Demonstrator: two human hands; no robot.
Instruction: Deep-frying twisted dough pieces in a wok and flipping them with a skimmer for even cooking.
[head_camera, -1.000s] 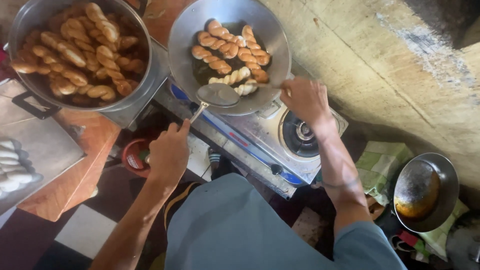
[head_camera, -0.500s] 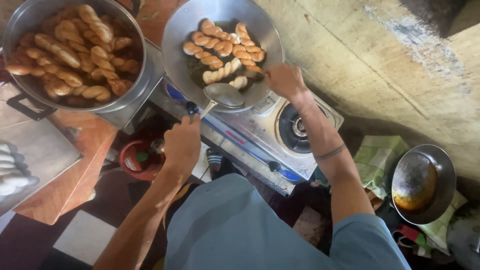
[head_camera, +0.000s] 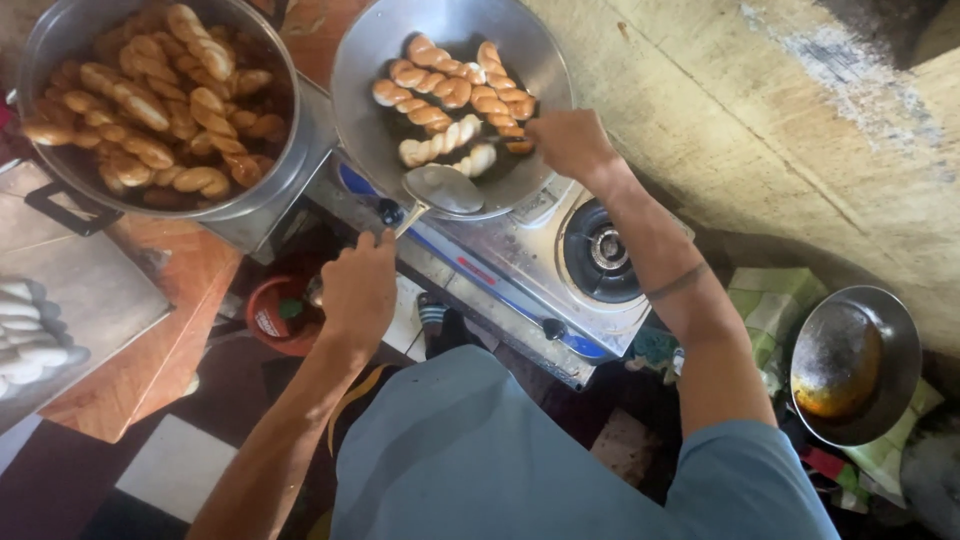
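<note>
Right hand (head_camera: 568, 142) moved onto wok's (head_camera: 372, 60) twists (head_camera: 450, 95), ladle (head_camera: 442, 188) below

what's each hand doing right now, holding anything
Left hand: closed on the handle of the metal skimmer.
Right hand: closed over the wok; what it grips cannot be told.

I see no screens or signs. Below my stove, a small round red tub (head_camera: 283, 316) carries a pale label. Green-and-white checked wrapping (head_camera: 771, 303) lies beside the floor pan.
</note>
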